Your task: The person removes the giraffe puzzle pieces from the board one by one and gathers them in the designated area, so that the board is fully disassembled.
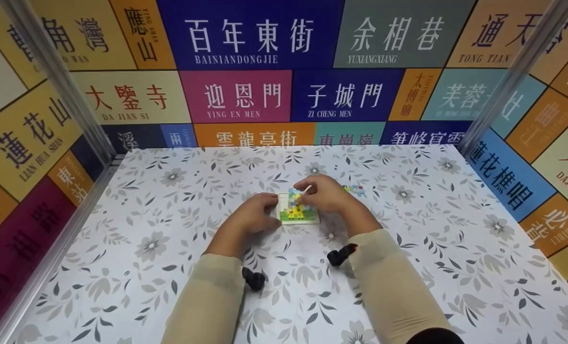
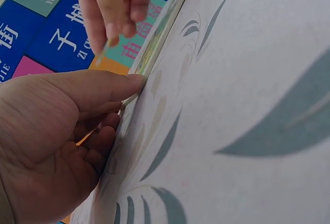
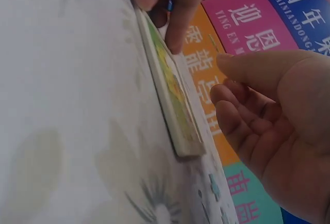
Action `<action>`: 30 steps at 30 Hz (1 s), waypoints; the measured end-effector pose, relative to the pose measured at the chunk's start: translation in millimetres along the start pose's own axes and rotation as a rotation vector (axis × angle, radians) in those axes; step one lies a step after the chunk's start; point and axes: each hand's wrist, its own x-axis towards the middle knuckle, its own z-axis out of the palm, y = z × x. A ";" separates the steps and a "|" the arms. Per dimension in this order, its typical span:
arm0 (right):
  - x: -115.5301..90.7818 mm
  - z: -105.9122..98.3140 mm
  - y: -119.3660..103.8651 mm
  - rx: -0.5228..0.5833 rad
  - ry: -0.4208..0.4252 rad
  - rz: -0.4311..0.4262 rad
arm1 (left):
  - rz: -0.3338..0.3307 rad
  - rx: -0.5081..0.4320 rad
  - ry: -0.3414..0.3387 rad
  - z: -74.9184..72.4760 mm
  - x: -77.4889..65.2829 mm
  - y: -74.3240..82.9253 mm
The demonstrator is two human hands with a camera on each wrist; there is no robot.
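A small puzzle board (image 1: pixel 297 220) with a pale raised frame and a green and yellow picture lies flat on the table. My left hand (image 1: pixel 255 213) grips its left edge, thumb at the near corner and fingers at the far one. Over the board, my right hand (image 1: pixel 327 193) pinches a thin puzzle piece (image 2: pixel 105 49) between thumb and index finger. Seen edge-on in the right wrist view, that piece is held above the picture, apart from it. Light blue shows at the top of the board (image 3: pixel 167 74), partly hidden by the right fingers in the head view.
Several colourful loose pieces (image 1: pixel 355 190) lie on the table behind the right wrist. A white cloth with grey leaves and flowers covers the table (image 1: pixel 169 200). Panels with large characters (image 1: pixel 245 33) stand along the back and both sides.
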 end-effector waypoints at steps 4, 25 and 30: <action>-7.9 -22.8 17.6 0.048 0.082 0.004 | -0.015 -0.018 0.006 1.3 -0.7 0.3; -27.4 -46.9 66.4 0.077 0.040 0.190 | -0.093 -0.102 0.000 2.6 -0.5 2.9; -26.7 -42.4 68.9 0.068 0.016 0.233 | -0.102 -0.118 -0.001 2.7 -0.5 2.2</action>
